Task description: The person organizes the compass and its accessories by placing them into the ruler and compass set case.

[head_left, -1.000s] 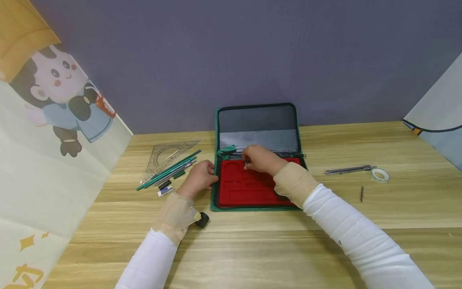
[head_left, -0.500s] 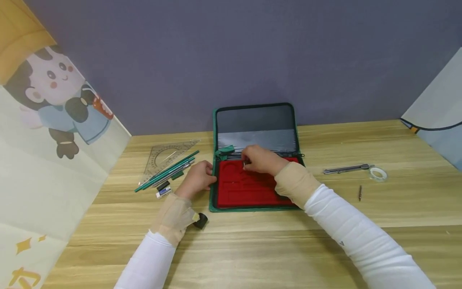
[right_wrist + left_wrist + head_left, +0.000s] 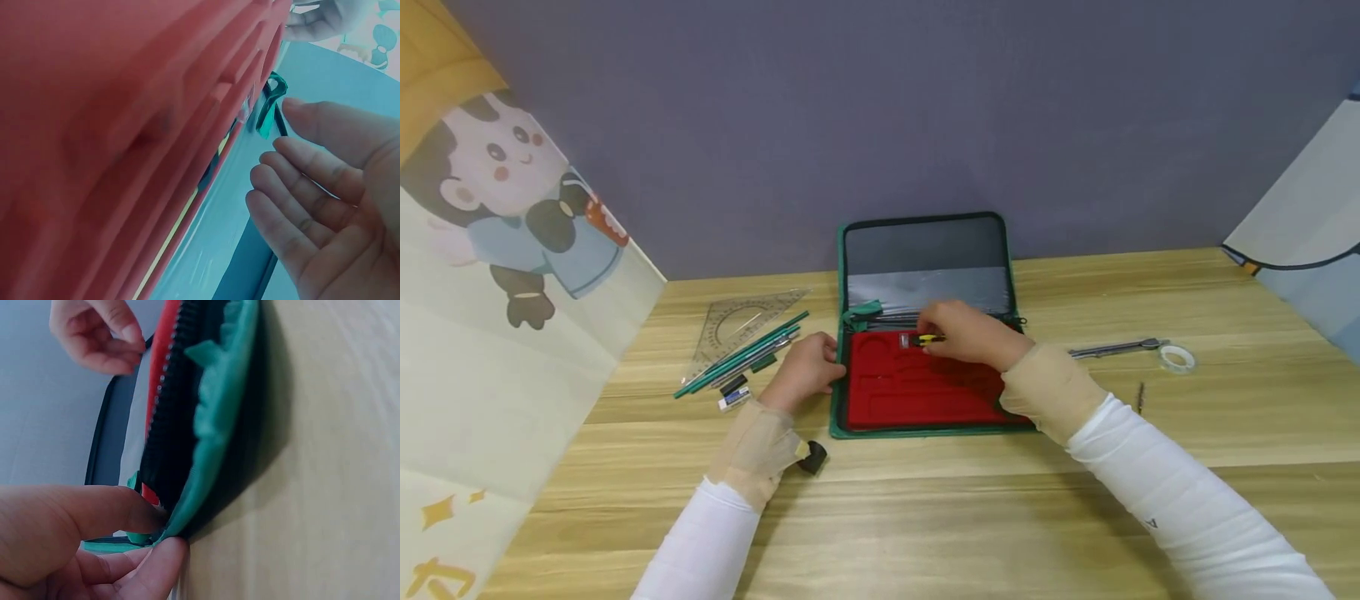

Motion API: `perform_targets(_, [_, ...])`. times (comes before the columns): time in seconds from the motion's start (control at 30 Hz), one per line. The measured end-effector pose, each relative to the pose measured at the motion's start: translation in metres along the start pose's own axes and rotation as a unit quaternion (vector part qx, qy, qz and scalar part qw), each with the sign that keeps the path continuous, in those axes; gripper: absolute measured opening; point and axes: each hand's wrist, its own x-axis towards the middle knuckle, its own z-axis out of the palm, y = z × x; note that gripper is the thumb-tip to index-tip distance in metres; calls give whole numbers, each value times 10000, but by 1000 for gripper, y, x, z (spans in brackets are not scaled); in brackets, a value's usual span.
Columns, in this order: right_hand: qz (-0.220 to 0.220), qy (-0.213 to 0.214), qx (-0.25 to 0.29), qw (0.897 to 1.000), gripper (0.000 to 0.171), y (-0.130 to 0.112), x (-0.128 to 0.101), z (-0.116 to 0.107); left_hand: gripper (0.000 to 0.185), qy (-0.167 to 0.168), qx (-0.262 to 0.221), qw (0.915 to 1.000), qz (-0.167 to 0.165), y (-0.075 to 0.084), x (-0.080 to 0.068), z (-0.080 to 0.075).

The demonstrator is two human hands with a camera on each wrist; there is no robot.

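Two hands: both of yours are at the open case [image 3: 925,250] on the wooden table [image 3: 925,500].
Case: a flat zip case, green fabric edge, black zipper teeth, grey lid lining standing up against the wall; it lies mid-table, just in front of the wall.
Insert: the red insert [image 3: 910,392] is soft-looking foam with shaped hollows cut into it, and it fills the case's lower half.
Left hand: your left hand [image 3: 803,372] rests at the case's left edge; in the left wrist view your thumb [image 3: 94,512] and a fingertip pinch the green edge at its corner.
Right hand: your right hand [image 3: 967,333] lies over the insert's upper part, palm down; the right wrist view shows the fingers [image 3: 312,187] loose, slightly bent and apart.
Small tool: a slim yellow-and-black piece [image 3: 928,339] shows at your right fingertips; you cannot tell from these views whether they grip it.
Left of case: a clear plastic set square [image 3: 737,321], green pencils [image 3: 741,354], a small eraser [image 3: 733,398].
Right of case: a metal compass [image 3: 1112,347] and a tape roll [image 3: 1177,357].
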Motion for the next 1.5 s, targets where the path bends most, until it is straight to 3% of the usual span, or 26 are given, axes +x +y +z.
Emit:
perform_targets(0.33, [195, 160, 73, 9997, 22, 17, -21, 0, 38, -60, -1, 10000, -10, 0, 1, 0])
perform_targets(0.67, [85, 525, -2, 9986, 22, 26, -45, -4, 40, -103, 36, 9999, -15, -1, 3, -2])
perform_targets(1.17, [352, 497, 92, 9981, 14, 59, -80, -6, 39, -148, -57, 9998, -90, -2, 4, -2])
perform_targets(1.5, [448, 632, 62, 9970, 19, 75, -98, -5, 40, -172, -74, 9998, -93, -1, 3, -1])
